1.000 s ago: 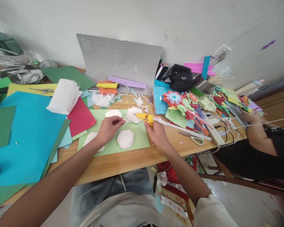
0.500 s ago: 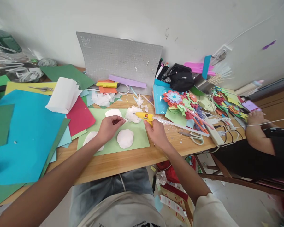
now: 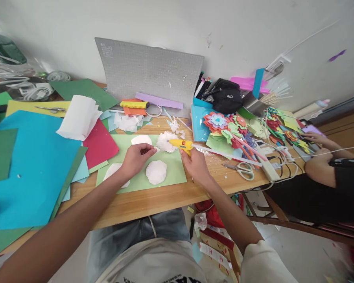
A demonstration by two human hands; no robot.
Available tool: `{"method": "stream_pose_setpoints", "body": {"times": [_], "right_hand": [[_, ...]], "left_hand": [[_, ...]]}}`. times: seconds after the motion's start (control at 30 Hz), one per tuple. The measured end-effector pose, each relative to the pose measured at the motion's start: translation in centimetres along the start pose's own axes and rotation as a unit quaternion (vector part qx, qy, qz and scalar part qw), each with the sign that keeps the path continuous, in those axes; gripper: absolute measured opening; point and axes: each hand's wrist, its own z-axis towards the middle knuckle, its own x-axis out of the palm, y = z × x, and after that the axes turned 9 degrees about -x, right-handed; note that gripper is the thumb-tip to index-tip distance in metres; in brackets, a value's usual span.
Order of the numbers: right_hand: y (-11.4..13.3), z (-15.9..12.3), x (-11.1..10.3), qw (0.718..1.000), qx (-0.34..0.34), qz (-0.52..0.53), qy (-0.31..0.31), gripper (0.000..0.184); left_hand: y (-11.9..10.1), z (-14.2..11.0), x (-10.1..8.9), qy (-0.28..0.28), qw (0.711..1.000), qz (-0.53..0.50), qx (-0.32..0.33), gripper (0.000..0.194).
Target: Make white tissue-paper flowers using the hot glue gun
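The left hand [image 3: 137, 160] pinched a white bit [image 3: 157, 149]; at its three o'clock, the right hand [image 3: 196, 163] gripped the glue gun [image 3: 183, 145]. White ruffles [image 3: 164, 146] lay at the green sheet's [image 3: 174, 169] two o'clock.

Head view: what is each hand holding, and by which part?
The right hand holds the yellow glue gun by its handle. The left hand pinches a small white piece; too little shows to tell by which part.
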Motion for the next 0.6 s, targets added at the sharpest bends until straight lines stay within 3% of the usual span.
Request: {"method": "stream_pose_setpoints", "body": {"times": [0.33,0.6], "right_hand": [[-0.1,-0.2,-0.2,1.000,-0.009,-0.004,-0.001,0.032],[-0.1,-0.9,-1.0,0.998,-0.006,0.051,-0.030,0.035]], "left_hand": [[0.0,0.0,0.0,-0.002,1.000,-0.005,0.000,0.040],[0.0,0.0,0.0,-0.003,1.000,0.001,0.001,0.039]]}}
